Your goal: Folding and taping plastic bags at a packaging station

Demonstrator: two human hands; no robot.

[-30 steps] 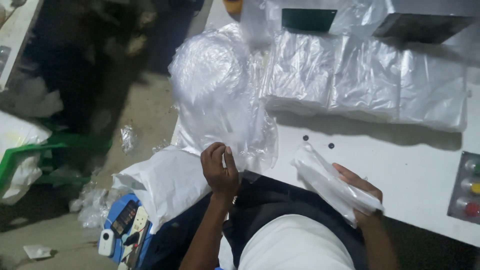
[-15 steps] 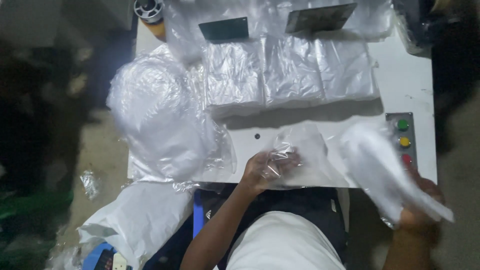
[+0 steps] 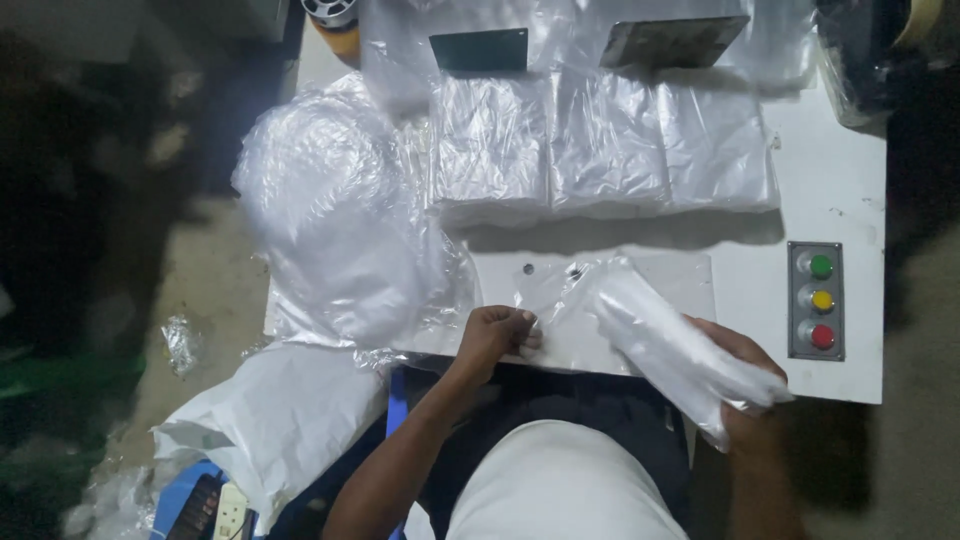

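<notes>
My left hand [image 3: 495,338] pinches the near edge of a clear plastic bag [image 3: 600,300] that lies flat on the white table [image 3: 850,200]. My right hand [image 3: 745,385] grips a folded bundle of clear plastic bags [image 3: 670,345] that slants up and left over the flat bag. Behind them lie three stacks of folded clear bags [image 3: 600,145] side by side. A large crumpled clear plastic bag [image 3: 340,220] bulges over the table's left edge.
A grey panel with green, yellow and red buttons [image 3: 821,300] sits at the table's right. Two dark plates [image 3: 480,48] stand at the back. A white sack [image 3: 270,420] hangs left of my lap, above a blue device [image 3: 195,505]. A tape roll [image 3: 335,20] sits at the back left.
The view has swung right and settled over the table. My left hand moved from the crumpled bag to the flat bag's edge. My right hand brought the bundle in over the flat bag.
</notes>
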